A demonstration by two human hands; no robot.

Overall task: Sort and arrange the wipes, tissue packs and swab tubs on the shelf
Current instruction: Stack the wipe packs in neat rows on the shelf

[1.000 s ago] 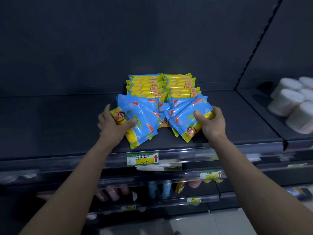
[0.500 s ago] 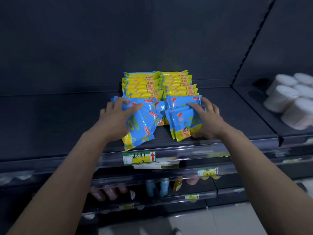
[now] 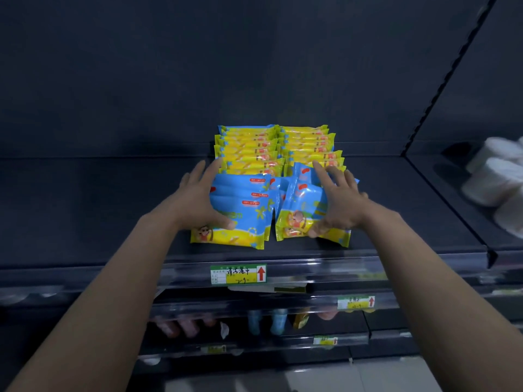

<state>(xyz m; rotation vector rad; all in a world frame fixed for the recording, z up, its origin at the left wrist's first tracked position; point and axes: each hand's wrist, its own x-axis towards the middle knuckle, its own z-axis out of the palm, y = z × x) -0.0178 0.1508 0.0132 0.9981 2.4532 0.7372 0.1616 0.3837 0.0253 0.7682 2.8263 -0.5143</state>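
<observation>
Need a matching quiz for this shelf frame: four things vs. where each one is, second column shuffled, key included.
Things
1. left hand
2. right hand
3. white rolls
4. price tag with red arrow

Places
A. in the next shelf bay, far right
B. on the right stack of blue packs
C. on the left stack of blue packs
D. on the front rail, below both stacks

Pairs: 1-C, 2-B, 3-A, 4-D
</observation>
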